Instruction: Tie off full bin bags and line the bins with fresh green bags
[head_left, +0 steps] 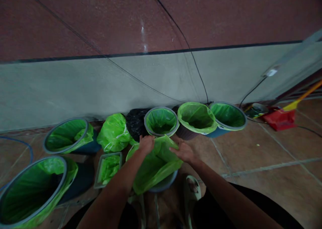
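Between my feet stands a bin with a grey-blue rim (166,186), and a green garbage bag (148,177) spreads over its mouth. My left hand (146,144) grips the bag's far edge, left of the middle. On the right side, my right hand (183,151) has its fingers closed on the same bag's edge. The bag hangs open between both hands and hides most of the bin. Just beyond my hands stands a lined bin (161,121) with a grey rim.
Along the wall stand more green-lined bins: a brown one (187,133), a blue one (218,132) and two at left (87,147) (77,178). A tied green bag (113,131), a black bag (137,123) and a plastic tub (97,173) sit between. A red dustpan (280,119) lies right.
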`<state>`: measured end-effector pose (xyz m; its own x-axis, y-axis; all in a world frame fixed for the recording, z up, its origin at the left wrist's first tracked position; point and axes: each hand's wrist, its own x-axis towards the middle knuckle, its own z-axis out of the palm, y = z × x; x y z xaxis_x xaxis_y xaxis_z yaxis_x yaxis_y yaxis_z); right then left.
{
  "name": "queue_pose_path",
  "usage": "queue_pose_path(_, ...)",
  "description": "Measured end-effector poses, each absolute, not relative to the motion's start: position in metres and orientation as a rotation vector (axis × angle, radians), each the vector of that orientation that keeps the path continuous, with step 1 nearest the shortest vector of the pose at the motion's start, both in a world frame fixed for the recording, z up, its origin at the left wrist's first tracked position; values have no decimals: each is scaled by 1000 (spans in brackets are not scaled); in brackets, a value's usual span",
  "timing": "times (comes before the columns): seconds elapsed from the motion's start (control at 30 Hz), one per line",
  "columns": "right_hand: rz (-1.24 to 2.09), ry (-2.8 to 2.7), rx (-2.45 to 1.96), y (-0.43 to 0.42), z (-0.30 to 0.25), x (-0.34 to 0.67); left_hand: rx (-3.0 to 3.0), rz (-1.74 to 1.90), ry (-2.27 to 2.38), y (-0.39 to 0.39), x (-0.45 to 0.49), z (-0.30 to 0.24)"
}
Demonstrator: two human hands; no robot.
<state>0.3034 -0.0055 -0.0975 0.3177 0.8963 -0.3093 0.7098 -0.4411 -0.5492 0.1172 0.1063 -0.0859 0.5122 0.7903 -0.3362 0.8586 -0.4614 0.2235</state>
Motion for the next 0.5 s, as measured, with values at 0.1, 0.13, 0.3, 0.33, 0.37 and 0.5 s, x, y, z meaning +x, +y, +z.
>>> queue_pose_path(0.1, 853, -1322, -2204, 24, -100, 284, 2336, -205, 1333, 105, 112, -86)
queue_pose_path(0.13, 868, -1267, -2184, 30, -102, 280, 2317, -188, 1319, 105, 108, -85)
queue_pose_path(0.3, 1101, -1184, -1901, 13, -115, 284, 2164, -201, 1193, 96, 73, -81)
queue_pose_path(0.33, 1193, -1215, -1827, 5, -117, 289, 2101, -227, 1132, 93, 64, -82)
queue_pose_path(0.37, 1322, -1248, -1738, -2, -118, 295, 2037, -251, 1074, 90, 57, -82)
queue_pose_path(0.5, 1338, -1406, -1732, -1, -127, 312, 1920, -220, 1046, 91, 44, -89)
